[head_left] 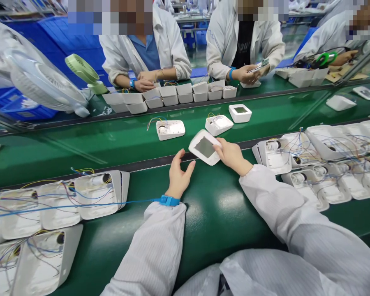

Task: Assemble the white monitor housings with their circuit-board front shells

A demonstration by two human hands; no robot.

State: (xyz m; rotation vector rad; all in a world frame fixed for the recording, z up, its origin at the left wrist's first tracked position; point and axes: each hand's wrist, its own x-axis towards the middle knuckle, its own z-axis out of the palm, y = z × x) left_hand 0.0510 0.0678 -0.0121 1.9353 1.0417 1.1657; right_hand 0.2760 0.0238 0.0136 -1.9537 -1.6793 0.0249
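Observation:
My right hand [231, 156] grips the right edge of a white casing with a grey rectangular screen [204, 147], held tilted over the near rim of the green conveyor belt [123, 144]. Just left of that casing is my left hand [179, 174], its thumb and fingers apart and nothing between them; a blue wrist strap is around its wrist. Beyond, on the belt, lie a white shell with coloured wires [172, 129], a second wired shell [218, 124] and another casing with a screen [240, 113].
Rows of white wired shells stand on the green table at left [95, 195] and right [274, 156]. A blue cord [120, 202] runs left from my wrist strap. Across the belt, people in white coats work behind more shells [169, 98]; fans [46, 80] stand at the far left.

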